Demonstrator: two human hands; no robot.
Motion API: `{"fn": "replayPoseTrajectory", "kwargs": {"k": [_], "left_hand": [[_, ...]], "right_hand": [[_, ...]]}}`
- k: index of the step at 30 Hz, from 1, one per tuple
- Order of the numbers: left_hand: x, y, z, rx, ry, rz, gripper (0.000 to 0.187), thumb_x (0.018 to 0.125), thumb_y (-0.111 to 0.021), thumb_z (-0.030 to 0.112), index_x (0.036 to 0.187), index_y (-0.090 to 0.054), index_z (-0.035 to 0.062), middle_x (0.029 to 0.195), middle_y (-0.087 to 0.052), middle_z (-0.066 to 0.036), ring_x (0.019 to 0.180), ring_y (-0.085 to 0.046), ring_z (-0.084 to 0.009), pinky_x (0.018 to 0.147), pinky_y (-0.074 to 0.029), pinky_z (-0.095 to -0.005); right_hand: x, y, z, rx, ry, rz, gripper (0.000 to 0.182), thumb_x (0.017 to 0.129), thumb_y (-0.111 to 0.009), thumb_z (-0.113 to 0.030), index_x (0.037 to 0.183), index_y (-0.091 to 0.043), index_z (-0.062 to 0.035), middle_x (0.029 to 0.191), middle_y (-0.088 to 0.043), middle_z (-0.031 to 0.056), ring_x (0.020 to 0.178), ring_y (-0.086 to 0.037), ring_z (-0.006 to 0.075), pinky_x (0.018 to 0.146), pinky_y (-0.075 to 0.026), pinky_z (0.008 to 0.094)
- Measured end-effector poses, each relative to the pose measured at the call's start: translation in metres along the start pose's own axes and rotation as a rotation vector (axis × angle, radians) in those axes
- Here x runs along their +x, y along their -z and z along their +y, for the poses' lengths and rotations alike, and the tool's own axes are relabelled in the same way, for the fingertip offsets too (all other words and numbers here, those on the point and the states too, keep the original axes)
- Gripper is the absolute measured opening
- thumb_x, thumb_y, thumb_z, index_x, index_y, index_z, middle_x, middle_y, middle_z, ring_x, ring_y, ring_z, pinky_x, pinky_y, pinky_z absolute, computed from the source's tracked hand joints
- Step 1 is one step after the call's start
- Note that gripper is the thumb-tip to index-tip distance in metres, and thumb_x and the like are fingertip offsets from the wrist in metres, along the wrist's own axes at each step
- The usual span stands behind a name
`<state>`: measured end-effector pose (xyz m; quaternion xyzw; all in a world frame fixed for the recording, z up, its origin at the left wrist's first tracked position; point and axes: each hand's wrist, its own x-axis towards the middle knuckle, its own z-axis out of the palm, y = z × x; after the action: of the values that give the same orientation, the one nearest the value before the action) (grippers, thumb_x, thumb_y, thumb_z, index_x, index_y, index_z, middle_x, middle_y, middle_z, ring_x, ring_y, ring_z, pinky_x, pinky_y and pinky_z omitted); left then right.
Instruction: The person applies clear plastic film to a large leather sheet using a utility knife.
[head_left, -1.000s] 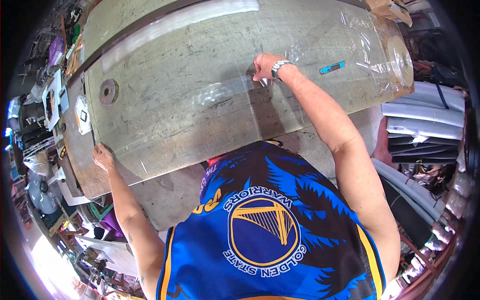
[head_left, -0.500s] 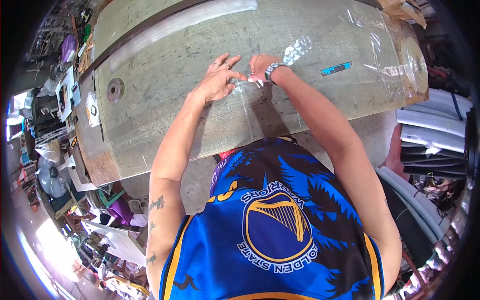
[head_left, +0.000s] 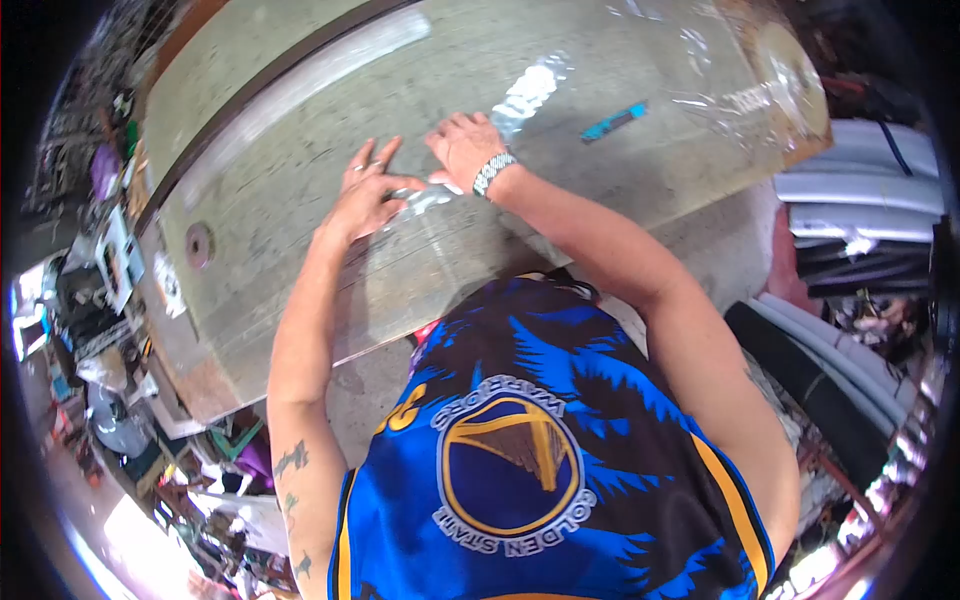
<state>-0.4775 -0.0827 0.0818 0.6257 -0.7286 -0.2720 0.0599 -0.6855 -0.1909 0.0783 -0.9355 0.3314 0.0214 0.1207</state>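
My left hand [head_left: 368, 198] rests on the tabletop with its fingers spread, its thumb and index finger beside a clear shiny strip [head_left: 428, 200]. Just to the right, my right hand [head_left: 466, 152], with a watch [head_left: 493, 174] on the wrist, lies over the other end of that strip, fingers apart and fairly flat. What is under its palm is hidden. Beyond the right hand lies a shiny clear plastic piece [head_left: 530, 92]. A blue and black cutter [head_left: 614, 122] lies farther right on the table.
The large worn table [head_left: 300, 290] has a dark rail [head_left: 270, 85] along its far side. A round brown roll [head_left: 199, 245] sits at the left. Clear film [head_left: 740, 98] lies at the right end. Grey rolls [head_left: 860, 190] are stacked beyond the right edge, and clutter fills the left.
The view has shifted, so the table items appear farther left. My right hand has gone from closed fingers to a flatter, open pose. My left hand stays spread beside it.
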Motion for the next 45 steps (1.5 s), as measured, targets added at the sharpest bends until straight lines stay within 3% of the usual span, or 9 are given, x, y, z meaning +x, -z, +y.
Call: {"fn": "replayPoseTrajectory", "kwargs": {"k": [4, 6, 13, 17, 25, 33, 34, 37, 45], "left_hand": [[0.002, -0.002, 0.002, -0.022, 0.063, -0.016, 0.053, 0.075, -0.083, 0.007, 0.119, -0.075, 0.0360, 0.170, -0.023, -0.002, 0.156, -0.014, -0.0403, 0.124, -0.021, -0.0556], [-0.003, 0.000, 0.005, -0.002, 0.089, -0.031, 0.054, 0.075, -0.082, 0.006, 0.121, -0.074, 0.0356, 0.170, -0.022, -0.001, 0.156, -0.013, -0.0387, 0.124, -0.021, -0.0550], [0.000, -0.003, -0.006, -0.012, 0.039, -0.030, 0.053, 0.076, -0.083, 0.008, 0.121, -0.075, 0.0345, 0.171, -0.019, 0.001, 0.156, -0.011, -0.0385, 0.125, -0.020, -0.0564], [0.006, 0.001, -0.003, 0.010, 0.083, -0.097, 0.050, 0.077, -0.084, 0.013, 0.119, -0.075, 0.0394, 0.170, -0.020, 0.001, 0.157, -0.008, -0.0372, 0.127, -0.015, -0.0549], [0.004, -0.006, -0.015, 0.016, 0.035, -0.059, 0.051, 0.078, -0.084, 0.012, 0.120, -0.074, 0.0392, 0.171, -0.016, 0.004, 0.157, -0.006, -0.0378, 0.126, -0.015, -0.0590], [0.008, -0.007, -0.016, 0.030, 0.031, -0.066, 0.053, 0.077, -0.085, 0.013, 0.121, -0.074, 0.0406, 0.171, -0.015, 0.002, 0.157, -0.003, -0.0401, 0.125, -0.012, -0.0629], [0.007, -0.006, -0.017, 0.025, 0.026, -0.066, 0.052, 0.078, -0.085, 0.014, 0.121, -0.074, 0.0407, 0.171, -0.015, 0.002, 0.157, -0.003, -0.0404, 0.125, -0.011, -0.0635], [0.006, -0.006, -0.019, 0.035, 0.020, -0.073, 0.051, 0.079, -0.084, 0.014, 0.121, -0.074, 0.0404, 0.171, -0.015, 0.000, 0.157, -0.003, -0.0406, 0.125, -0.010, -0.0640], [0.005, -0.003, -0.017, 0.036, 0.018, -0.085, 0.053, 0.079, -0.081, 0.012, 0.124, -0.073, 0.0411, 0.172, -0.015, -0.001, 0.157, -0.004, -0.0417, 0.125, -0.009, -0.0637]], "right_hand": [[-0.064, 0.009, 0.067, 0.113, -0.148, 0.516, 0.029, 0.083, -0.070, -0.024, 0.108, -0.066, -0.0088, 0.110, -0.066, 0.0115, 0.107, -0.060, 0.0353, 0.089, -0.048, 0.0477], [-0.090, 0.005, 0.122, -0.061, -0.405, 0.415, 0.031, 0.080, -0.070, -0.019, 0.110, -0.068, -0.0115, 0.122, -0.065, 0.0127, 0.112, -0.061, 0.0335, 0.089, -0.049, 0.0478], [-0.143, -0.008, 0.238, 0.205, -0.146, 0.236, 0.029, 0.084, -0.068, -0.003, 0.110, -0.063, -0.0128, 0.130, -0.058, 0.0136, 0.105, -0.062, 0.0384, 0.087, -0.053, 0.0478], [-0.140, 0.029, 0.248, 0.131, -0.167, -0.069, 0.021, 0.087, -0.070, -0.003, 0.102, -0.058, -0.0115, 0.104, -0.065, 0.0095, 0.086, -0.062, 0.0386, 0.077, -0.053, 0.0461], [-0.142, 0.033, 0.091, 1.321, -0.231, 0.280, 0.018, 0.094, -0.074, -0.014, 0.092, -0.060, -0.0036, 0.079, -0.062, -0.0026, 0.076, -0.058, 0.0049, 0.067, -0.049, 0.0265], [-0.151, -0.018, -0.018, 0.773, -0.295, 0.408, 0.039, 0.102, -0.060, -0.036, 0.098, -0.068, 0.0031, 0.084, -0.068, 0.0064, 0.076, -0.061, 0.0114, 0.072, -0.050, 0.0283], [-0.156, -0.009, -0.017, 0.855, -0.564, 0.047, 0.049, 0.102, -0.058, -0.045, 0.100, -0.072, 0.0014, 0.082, -0.066, 0.0055, 0.074, -0.061, 0.0113, 0.068, -0.051, 0.0280], [-0.154, -0.004, -0.046, 1.053, -0.556, 0.047, 0.050, 0.102, -0.057, -0.047, 0.099, -0.072, 0.0015, 0.077, -0.066, 0.0047, 0.071, -0.062, 0.0124, 0.066, -0.051, 0.0300], [-0.083, -0.049, -0.095, 0.851, -0.131, 0.455, 0.025, 0.101, -0.059, -0.021, 0.099, -0.069, 0.0022, 0.091, -0.070, 0.0204, 0.083, -0.068, 0.0379, 0.075, -0.053, 0.0418]]}}
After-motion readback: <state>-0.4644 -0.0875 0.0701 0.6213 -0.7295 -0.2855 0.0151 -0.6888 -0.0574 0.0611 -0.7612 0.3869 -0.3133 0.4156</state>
